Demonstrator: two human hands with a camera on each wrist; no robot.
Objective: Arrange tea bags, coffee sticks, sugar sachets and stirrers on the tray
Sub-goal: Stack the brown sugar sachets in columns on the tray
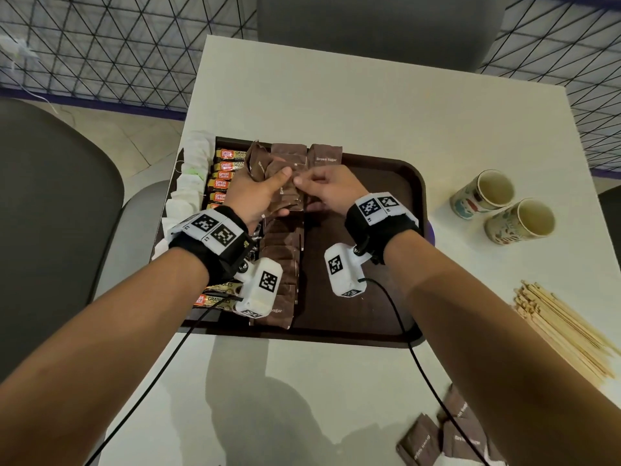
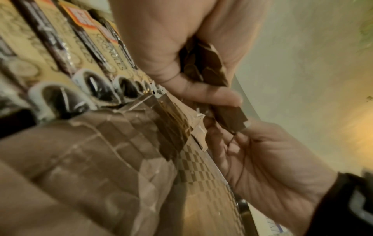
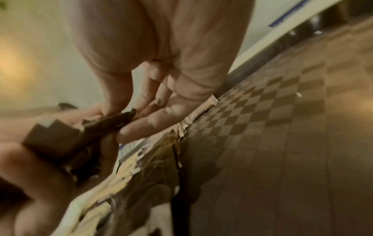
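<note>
From the head view, the brown tray (image 1: 386, 169) sits on the white desk (image 1: 336, 95) with its left rim at the desk's left edge. Its right half is bare, dark surface, and the far part of the desk lies open. On the tray, from left to right, run white tea bags (image 1: 188, 176), a column of coffee sticks (image 1: 223, 178) lying crosswise, then a column of brown sugar sachets (image 1: 282, 260) overlapping toward the near rim. One sachet marked "Brown Sugar" (image 1: 325, 158) lies alone at the far rim. The left hand (image 1: 255, 193) grips a bunch of sachets above the column; the right hand (image 1: 327, 188) pinches one of them — both hands meet over the tray's middle. To the right on the desk stand two paper cups (image 1: 502, 206), well apart from the tray, and nearer lies a pile of wooden stirrers (image 1: 564, 327), their long axes slanting toward the near right. Loose sachets (image 1: 447, 435) lie at the near edge (cables cross them).

The left wrist view shows the left hand (image 2: 181, 52) curled round the brown sachets, the right hand (image 2: 262, 153) pinching a sachet's corner, coffee sticks (image 2: 66, 52) side by side beneath.

The right wrist view — blurred — shows the right hand (image 3: 161, 79) with thumb and fingers closed on a dark sachet, and the tray's (image 3: 272, 127) checkered floor open to the right.
</note>
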